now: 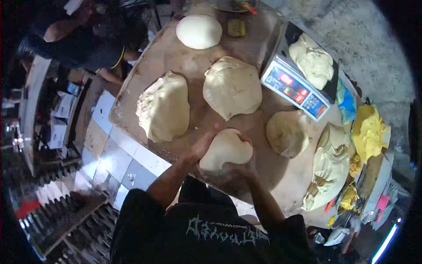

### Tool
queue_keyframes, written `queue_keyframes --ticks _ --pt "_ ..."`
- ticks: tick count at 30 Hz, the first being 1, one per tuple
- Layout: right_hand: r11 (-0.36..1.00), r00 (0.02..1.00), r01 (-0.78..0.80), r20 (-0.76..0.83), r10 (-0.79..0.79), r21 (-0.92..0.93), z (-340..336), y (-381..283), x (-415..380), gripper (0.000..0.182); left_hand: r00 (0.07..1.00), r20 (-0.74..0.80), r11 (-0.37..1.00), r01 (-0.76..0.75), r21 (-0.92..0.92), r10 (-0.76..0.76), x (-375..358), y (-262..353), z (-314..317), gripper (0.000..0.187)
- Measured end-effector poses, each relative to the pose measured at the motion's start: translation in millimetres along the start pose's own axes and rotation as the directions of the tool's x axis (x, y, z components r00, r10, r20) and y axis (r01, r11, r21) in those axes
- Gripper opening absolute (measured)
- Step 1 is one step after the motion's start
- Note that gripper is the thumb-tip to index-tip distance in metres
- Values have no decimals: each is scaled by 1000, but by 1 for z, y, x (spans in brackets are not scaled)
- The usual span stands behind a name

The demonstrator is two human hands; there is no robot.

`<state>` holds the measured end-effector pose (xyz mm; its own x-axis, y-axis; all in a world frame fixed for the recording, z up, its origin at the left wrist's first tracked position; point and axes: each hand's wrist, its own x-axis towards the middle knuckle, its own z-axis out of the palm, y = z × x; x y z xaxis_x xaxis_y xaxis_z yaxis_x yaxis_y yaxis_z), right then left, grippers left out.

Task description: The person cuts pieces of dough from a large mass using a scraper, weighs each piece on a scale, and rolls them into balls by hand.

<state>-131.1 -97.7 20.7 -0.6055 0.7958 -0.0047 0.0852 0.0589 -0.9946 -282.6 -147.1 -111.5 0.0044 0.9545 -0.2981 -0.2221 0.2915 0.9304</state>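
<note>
Near the front edge of the worktable (pixel 263 176), a smooth, pale ball of dough (pixel 225 152) sits between my two hands. My left hand (pixel 203 145) curves round its left side, with the thumb side towards the far edge. My right hand (pixel 241 170) cups its near right side, and some of its fingers are hidden behind the dough. Beyond my hands lies a broad dough piece (pixel 233 88). Another rough-surfaced dough piece (pixel 165 108) rests to the left. To the right is a smaller, flatter dough piece (pixel 288 133).
A digital scale (pixel 274 81) with lit red digits carries a dough lump (pixel 311 60). A rounded dough ball (pixel 198 31) lies at the far side. On the right are a large dough mass (pixel 332 163) and a yellow soft mass (pixel 368 132). Another person (pixel 79 48) stands upper left.
</note>
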Motion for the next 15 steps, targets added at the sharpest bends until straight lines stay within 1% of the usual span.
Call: queue_keyframes --ticks 1,2,3,4,5,6,7,8,9,10,11,12,13,14,15 --pt "989 982 62 171 -85 137 -15 -20 2 50 994 -46 952 79 -296 -97 -20 41 17 48" --pt "983 959 182 222 -177 -3 -26 -60 1 39 976 -66 811 136 -570 -210 -44 87 36 63" --pt "940 922 314 282 -267 -134 -35 -105 -3 30 931 82 801 -259 -540 357 -53 148 44 63" --pt "681 667 713 457 -588 -164 -48 -139 -16 30 565 226 576 -579 -577 794 -56 199 52 63" --pt "270 275 957 622 -733 -104 -58 -159 -31 30 557 -17 419 -645 -639 831 -63 218 67 61" --pt "265 275 958 619 -735 -111 -59 -160 -58 30 525 -262 250 -713 -655 810 -70 232 82 60" --pt "278 332 943 615 -716 -185 -56 -156 -92 22 583 -531 312 -798 -515 615 -77 255 84 58" --pt "285 381 925 605 -699 -253 -54 -147 -115 15 521 -764 409 -836 -367 379 -87 270 81 57" --pt "468 579 776 770 -267 -422 -54 -129 -123 20 402 -822 365 -894 -259 404 -106 267 83 56" --pt "514 616 580 754 231 -631 -53 -98 -127 24 276 -860 315 -938 -145 428 -125 261 84 54" --pt "650 752 340 611 247 -680 -51 -47 -133 28 300 -757 397 -916 -59 580 -150 246 85 48" --pt "755 838 73 451 308 -652 -50 5 -141 32 339 -635 468 -883 41 694 -176 220 93 42" --pt "761 868 180 465 176 -624 -47 39 -157 43 482 -572 524 -845 -104 664 -194 187 103 42" --pt "742 877 308 481 21 -595 -47 60 -158 53 540 -679 700 -712 -53 498 -202 149 131 44" --pt "751 879 301 476 21 -588 -43 67 -157 53 663 -371 741 -662 117 651 -208 110 140 34"
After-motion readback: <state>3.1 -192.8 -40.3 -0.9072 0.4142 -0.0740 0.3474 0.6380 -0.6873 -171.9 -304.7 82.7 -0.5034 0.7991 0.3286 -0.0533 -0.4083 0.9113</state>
